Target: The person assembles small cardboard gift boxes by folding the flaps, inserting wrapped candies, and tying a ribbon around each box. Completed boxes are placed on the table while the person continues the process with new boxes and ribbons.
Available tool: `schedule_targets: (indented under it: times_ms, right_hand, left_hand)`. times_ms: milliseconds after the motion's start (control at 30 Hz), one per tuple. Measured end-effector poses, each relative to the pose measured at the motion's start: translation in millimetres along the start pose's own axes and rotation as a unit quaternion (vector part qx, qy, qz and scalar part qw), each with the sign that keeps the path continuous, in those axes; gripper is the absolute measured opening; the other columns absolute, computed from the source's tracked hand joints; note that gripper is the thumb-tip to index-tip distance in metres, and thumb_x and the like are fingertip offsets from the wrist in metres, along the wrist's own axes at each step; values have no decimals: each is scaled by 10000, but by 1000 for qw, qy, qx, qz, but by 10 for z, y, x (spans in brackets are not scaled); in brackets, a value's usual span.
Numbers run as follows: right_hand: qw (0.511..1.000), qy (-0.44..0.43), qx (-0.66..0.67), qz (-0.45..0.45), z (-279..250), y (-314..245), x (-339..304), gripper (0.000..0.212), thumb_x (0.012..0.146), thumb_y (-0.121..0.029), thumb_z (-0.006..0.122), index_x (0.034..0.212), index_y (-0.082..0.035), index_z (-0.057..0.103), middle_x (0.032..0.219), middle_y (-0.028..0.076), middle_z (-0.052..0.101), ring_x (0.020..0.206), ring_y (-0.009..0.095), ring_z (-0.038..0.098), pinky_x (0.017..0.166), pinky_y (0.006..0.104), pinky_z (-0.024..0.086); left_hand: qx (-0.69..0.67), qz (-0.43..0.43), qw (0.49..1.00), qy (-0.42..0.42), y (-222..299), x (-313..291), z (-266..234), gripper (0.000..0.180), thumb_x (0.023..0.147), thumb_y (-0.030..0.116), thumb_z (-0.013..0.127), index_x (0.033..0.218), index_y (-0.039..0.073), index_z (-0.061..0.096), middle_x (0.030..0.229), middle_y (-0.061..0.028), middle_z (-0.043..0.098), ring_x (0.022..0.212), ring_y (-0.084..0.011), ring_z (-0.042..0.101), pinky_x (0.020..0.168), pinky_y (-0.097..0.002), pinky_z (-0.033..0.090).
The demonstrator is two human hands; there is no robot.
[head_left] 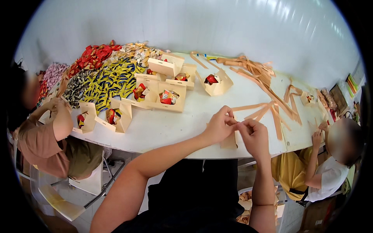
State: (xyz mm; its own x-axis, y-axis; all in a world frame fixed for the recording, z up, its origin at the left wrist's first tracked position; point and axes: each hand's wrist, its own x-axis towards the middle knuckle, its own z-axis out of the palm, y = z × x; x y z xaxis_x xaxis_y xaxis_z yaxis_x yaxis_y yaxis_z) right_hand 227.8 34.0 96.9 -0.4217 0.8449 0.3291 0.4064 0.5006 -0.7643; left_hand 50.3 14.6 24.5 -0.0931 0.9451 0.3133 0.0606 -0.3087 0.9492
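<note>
My left hand [221,125] and my right hand [255,139] meet fingertip to fingertip near the table's front edge. Both are closed in a pinch, and whatever they hold is too small and hidden to make out. Beneath them stands a small cream box [229,143], mostly covered by the hands. Just beyond lie loose peach ribbon strips [259,110]. An open cream box [215,87] with wrapped sweets inside stands farther off.
Several open boxes [171,101] filled with wrapped sweets cluster left of centre. Heaps of yellow [110,81] and red [93,56] wrapped sweets cover the table's far left. A ribbon bundle [252,72] lies at the back right. Co-workers sit at left [42,143] and right [330,171].
</note>
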Motion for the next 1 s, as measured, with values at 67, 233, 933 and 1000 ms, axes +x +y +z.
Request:
schedule_targets:
  times_ms: [67,233,933,1000]
  right_hand:
    - [1000,10,-21,2,43,-35,-119,221,1001,-153,770,944,60,766,635,38,614,589,85,506,560,304,430]
    - [992,-47,87,82,12,376,-64,201,1013,-147,763,990,53,773,688,2,663,623,59,547,583,265,444]
    - [978,74,189,42,635,701,-70,108,1003,-57,715,1087,11,718,812,-23,645,710,31,532,612,218,426]
    - [977,88,190,36,680,726,-71,113,1009,-57,704,1103,3,700,831,-11,656,720,31,545,611,215,430]
  left_hand:
    - [-81,-43,996,-10,-133,51,-67,274,1009,2,752,1117,60,507,954,-105,792,887,-112,739,783,-282,568]
    - [-222,-150,963,-24,41,79,-142,206,1049,51,721,1215,31,601,1040,-108,798,1016,-138,751,912,-286,586]
    - [-72,-49,994,67,-108,-1,-74,197,1002,74,799,1139,-67,810,1126,-118,764,951,-141,723,861,-271,578]
    - [-79,-70,994,36,-112,10,-94,186,1002,67,799,1130,-67,812,1104,-106,759,976,-138,709,883,-277,578]
